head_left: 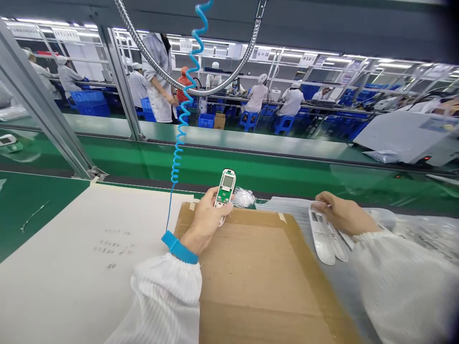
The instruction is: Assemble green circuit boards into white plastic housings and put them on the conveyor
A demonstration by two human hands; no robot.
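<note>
My left hand [209, 213], with a blue wrist strap [180, 247] at its wrist, holds a white handset half [225, 191] upright over the far edge of the cardboard. A small grey screen and a green circuit board show in it. At the right, the fingers of my right hand [339, 210] are closed at the upper end of a white plastic shell [322, 239]. That shell lies beside other white shells on a grey foam sheet. The right fingertips are partly hidden, but they pinch the shell's top.
Brown cardboard [258, 267] lies in front of me, with white paper [71, 239] on its left. Crumpled clear plastic [244, 197] sits behind it. A coiled blue cord [184, 112] hangs down to the strap. Beyond the green conveyor [287, 179], several people work at benches.
</note>
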